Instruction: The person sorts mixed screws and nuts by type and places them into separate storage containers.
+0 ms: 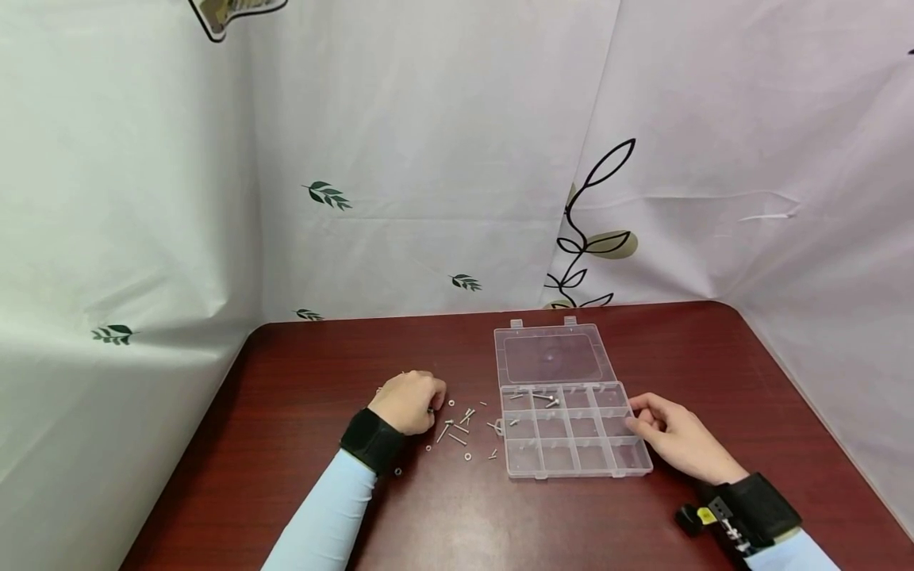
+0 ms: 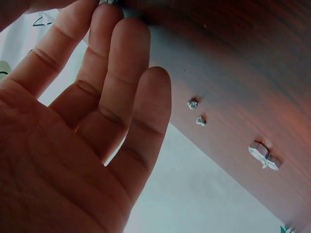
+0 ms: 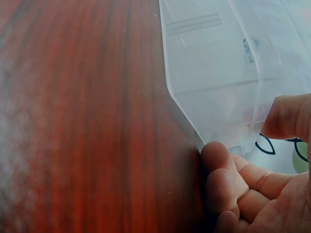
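Observation:
My left hand (image 1: 410, 400) is over the table, left of the scattered screws (image 1: 457, 428). In the left wrist view a small metal part (image 2: 111, 1) shows at the fingertips, cut off by the frame's top; its exact kind I cannot tell. My right hand (image 1: 674, 436) holds the right side of a clear plastic compartment box (image 1: 593, 452), thumb above and fingers curled at its lower edge. The box's lid (image 1: 550, 357) lies folded back behind it. Several screws (image 1: 546, 398) lie in its back left compartments.
Small nuts (image 1: 467, 456) lie among the screws on the dark red wooden table (image 1: 457, 523). Another nut (image 1: 397, 471) is beneath the left wrist. Behind the table hangs a white cloth (image 1: 428, 159) with leaf prints.

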`<state>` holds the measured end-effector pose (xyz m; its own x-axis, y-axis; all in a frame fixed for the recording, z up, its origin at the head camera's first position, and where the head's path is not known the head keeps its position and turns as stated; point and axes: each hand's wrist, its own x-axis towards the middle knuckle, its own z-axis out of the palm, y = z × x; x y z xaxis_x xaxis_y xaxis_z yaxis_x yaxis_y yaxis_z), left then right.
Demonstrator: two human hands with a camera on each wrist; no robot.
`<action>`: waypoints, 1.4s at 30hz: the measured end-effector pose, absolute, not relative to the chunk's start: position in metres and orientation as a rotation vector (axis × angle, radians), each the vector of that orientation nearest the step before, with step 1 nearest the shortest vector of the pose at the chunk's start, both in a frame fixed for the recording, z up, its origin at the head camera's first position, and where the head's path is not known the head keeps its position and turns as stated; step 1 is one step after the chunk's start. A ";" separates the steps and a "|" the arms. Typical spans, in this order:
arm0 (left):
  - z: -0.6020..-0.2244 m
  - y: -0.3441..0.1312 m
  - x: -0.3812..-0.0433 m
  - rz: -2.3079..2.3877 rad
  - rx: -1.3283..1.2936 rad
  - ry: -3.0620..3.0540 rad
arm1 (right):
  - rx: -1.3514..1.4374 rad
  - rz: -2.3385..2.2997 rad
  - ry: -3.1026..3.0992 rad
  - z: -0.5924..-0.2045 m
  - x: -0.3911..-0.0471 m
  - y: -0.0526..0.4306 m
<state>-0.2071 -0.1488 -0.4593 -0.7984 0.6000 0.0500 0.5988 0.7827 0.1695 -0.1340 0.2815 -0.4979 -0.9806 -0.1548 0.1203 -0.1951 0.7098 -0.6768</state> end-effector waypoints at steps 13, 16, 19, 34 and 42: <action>-0.464 -0.140 -0.206 0.280 1.075 2.976 | 0.273 1.148 -2.870 -0.497 -0.133 0.282; -0.462 -0.135 -0.204 0.288 1.132 3.001 | 0.264 1.147 -2.875 -0.496 -0.133 0.282; -0.460 -0.129 -0.203 0.303 1.205 3.023 | 0.264 1.149 -2.876 -0.496 -0.133 0.282; -0.460 -0.092 -0.188 0.424 1.684 2.987 | 0.293 1.138 -2.834 -0.498 -0.133 0.281; -0.463 -0.078 -0.182 0.523 1.837 2.972 | 0.291 1.123 -2.839 -0.497 -0.134 0.280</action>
<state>-0.1815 -0.0779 -0.4634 -0.4040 0.7854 0.4690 0.8983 0.4373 0.0413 -0.1336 0.2804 -0.4967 -0.9792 -0.1484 0.1384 -0.2029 0.7140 -0.6701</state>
